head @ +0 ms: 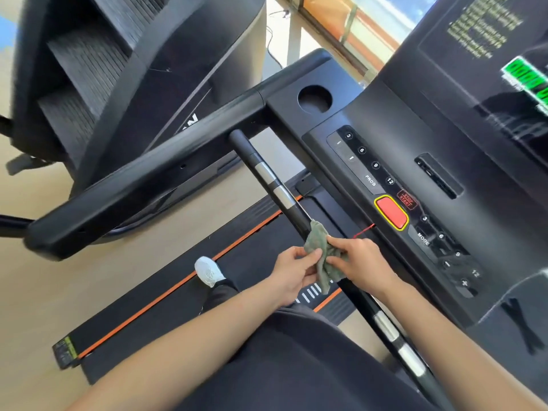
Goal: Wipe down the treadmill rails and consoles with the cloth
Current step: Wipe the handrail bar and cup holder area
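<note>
A grey-green cloth (319,247) is draped over the black crossbar (268,176) with silver pulse sensors in front of the treadmill console (394,161). My left hand (292,269) pinches the cloth's left edge. My right hand (360,259) grips the cloth against the bar from the right. The thick left side rail (142,179) runs from the console toward the lower left. The console carries numbered buttons and a red stop button (390,213).
A round cup holder (315,99) sits at the console's left corner, and a screen (489,63) rises above. The belt with orange stripes (178,286) lies below, with my white shoe (208,271) on it. A stair-climber machine (98,63) stands to the left.
</note>
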`<state>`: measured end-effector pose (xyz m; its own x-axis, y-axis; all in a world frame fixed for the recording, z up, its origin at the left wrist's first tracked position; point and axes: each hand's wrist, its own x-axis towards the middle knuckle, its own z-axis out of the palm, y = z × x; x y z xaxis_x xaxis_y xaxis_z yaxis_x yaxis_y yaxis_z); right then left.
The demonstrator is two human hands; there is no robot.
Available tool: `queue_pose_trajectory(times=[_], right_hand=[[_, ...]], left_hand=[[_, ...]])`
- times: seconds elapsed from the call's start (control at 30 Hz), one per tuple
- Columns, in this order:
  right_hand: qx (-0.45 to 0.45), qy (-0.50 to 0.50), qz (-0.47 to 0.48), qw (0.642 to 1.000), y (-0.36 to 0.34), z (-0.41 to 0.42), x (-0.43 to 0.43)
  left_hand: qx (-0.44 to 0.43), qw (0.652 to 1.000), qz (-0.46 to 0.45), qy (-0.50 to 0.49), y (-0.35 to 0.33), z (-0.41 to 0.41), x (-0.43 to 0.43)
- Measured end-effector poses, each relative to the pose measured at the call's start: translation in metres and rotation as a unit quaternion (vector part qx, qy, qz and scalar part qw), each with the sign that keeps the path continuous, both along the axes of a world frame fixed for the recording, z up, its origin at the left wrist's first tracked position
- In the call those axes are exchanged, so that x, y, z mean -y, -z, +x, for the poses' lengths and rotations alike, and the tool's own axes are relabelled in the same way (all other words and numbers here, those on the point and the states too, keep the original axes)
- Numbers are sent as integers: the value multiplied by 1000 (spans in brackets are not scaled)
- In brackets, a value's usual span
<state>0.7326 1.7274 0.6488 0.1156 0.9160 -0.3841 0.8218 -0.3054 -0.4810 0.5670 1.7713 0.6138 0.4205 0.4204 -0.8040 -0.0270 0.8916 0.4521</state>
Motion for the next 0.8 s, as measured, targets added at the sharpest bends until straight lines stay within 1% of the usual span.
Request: queue_pose_trajectory(times=[0.1,0.23,0.33,0.43,0.5,0.63,0.7,0.8], right_hand=[[1,3,10,1000,2,-2,-4],[-13,7,47,999,4,-9,-15],[-11,9,52,999,5,-13,-25],[-16,27,58,998,7,-19,-38],[-25,51,78,995,6,-26,-48],[-34,75,131,988,3,-48,-80],[-32,75,139,987,2,-58,-103],[-47,77,130,987,0,-75,-140]], left_hand=[[-35,999,22,-31,-3,2,-1],[-87,992,57,-64,-1,1,-15],[-135,983,87,-88,3,0,-30],[-194,967,129,-106,0,-7,-52],[-218,956,173,-93,-1,-15,-70],[-224,942,242,-68,-16,-35,-120],[-213,934,283,-44,-32,-42,-151],[-210,912,352,0,-50,-53,-204]])
